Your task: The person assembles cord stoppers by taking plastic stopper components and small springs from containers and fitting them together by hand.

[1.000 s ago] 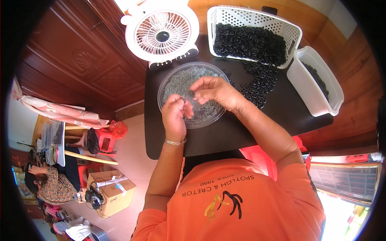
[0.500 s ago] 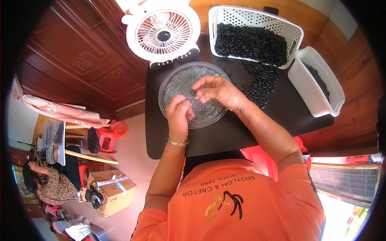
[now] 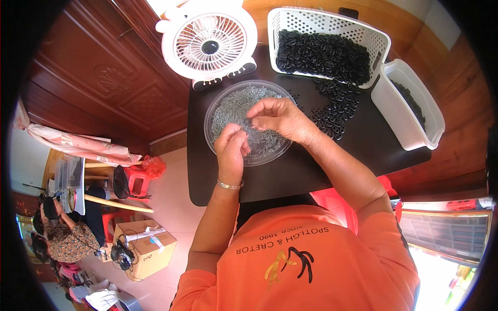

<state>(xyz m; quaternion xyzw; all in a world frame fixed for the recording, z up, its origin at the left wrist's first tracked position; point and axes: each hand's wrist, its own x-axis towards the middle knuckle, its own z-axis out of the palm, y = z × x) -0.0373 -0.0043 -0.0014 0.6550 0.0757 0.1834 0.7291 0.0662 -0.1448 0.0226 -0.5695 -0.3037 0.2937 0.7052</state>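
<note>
Both hands meet over a round clear tub (image 3: 210, 136) filled with small pale grey-green slivers (image 3: 236, 106). My right hand (image 3: 282, 120) pinches a small black ring-like part (image 3: 248, 122) between thumb and fingers. Close beside it, my left hand (image 3: 231, 147) is closed, with thumb against the curled fingers; anything in that grip is too small to make out. A loose spread of black ring-like parts (image 3: 334, 111) lies on the dark table (image 3: 259, 184), to the right of the tub.
A white perforated basket (image 3: 381, 46) of black parts lies tipped at the back. Right of it stands a white bin (image 3: 399, 116) with more dark parts. A white fan (image 3: 210, 46) stands behind the tub. At far left another person (image 3: 75, 241) sits near a cardboard box (image 3: 155, 254).
My hands stay nearly in place over the tub, with only slight finger movement around the black part. At far left, the other person's arms and head have shifted.
</note>
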